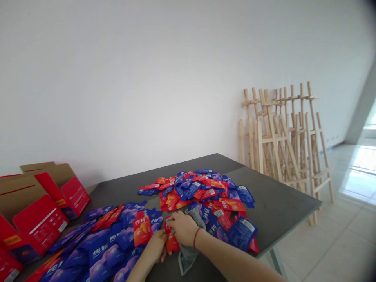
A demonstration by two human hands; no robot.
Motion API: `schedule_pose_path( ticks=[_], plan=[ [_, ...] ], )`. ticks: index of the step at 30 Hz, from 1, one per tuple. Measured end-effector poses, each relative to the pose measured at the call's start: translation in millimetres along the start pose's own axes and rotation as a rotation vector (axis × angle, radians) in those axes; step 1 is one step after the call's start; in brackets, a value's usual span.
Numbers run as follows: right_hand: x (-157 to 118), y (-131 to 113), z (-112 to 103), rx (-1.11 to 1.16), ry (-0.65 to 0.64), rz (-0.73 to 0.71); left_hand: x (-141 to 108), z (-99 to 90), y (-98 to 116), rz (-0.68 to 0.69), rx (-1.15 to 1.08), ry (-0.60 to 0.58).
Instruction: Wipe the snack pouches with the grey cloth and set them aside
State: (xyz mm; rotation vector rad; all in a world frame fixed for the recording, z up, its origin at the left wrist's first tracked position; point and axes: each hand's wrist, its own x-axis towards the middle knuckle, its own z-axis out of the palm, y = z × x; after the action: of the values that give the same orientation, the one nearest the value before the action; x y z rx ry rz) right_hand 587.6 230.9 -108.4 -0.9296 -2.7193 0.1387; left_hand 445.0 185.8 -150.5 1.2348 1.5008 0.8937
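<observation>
Near the table's front edge, my left hand (157,244) has its fingers closed at the left edge of a red packet (172,243). My right hand (182,228) lies over the top of that same packet, its fingers bent around a grey cloth (188,256) that hangs down beneath the wrist. A pile of red and blue packets (192,190) spreads behind and to the right of my hands. More packets, mostly blue (98,250), overlap on the left, with a red one (142,229) on top close to my left hand.
Open red cardboard boxes (41,225) stand at the left of the dark table (282,199). Wooden easels (273,137) lean against the white wall at the right, beyond the table's edge. A tiled floor (337,223) shows on the right.
</observation>
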Motion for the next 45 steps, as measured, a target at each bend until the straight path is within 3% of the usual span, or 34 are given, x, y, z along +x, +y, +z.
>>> schedule_pose_path(
  ticks=[4,9,15,17,25,30,32,35,38,41,45],
  plan=[
    [-30,-2,-1,-0.003,0.033,-0.182,2,-0.6,0,0.002,0.004,0.008],
    [-66,5,-11,0.049,-0.023,-0.331,2,-0.5,1,0.006,0.019,0.006],
    [-60,13,-8,0.055,-0.013,-0.006,-1,0.2,3,0.005,0.032,0.005],
    [-52,9,-5,0.025,-0.009,0.015,-2,0.3,3,0.003,0.039,0.006],
    [-59,-25,-7,0.027,0.021,-0.329,1,-0.5,5,-0.049,0.130,0.045],
    [-69,-23,-12,0.003,-0.007,-0.027,-2,2.6,11,-0.100,0.267,0.062],
    [-69,-19,-12,-0.005,-0.023,0.029,-5,2.7,15,-0.109,0.356,0.077],
    [-67,-13,-7,0.016,-0.004,-0.065,-10,1.1,27,-0.091,0.529,0.134],
    [-67,-7,3,0.090,0.012,-0.262,-9,3.5,45,-0.014,0.726,0.258],
    [-69,-2,12,0.206,0.044,-0.428,0,17.2,62,0.053,0.881,0.340],
    [-70,1,20,0.277,0.086,-0.500,15,41.1,73,0.082,1.020,0.321]
  ],
)
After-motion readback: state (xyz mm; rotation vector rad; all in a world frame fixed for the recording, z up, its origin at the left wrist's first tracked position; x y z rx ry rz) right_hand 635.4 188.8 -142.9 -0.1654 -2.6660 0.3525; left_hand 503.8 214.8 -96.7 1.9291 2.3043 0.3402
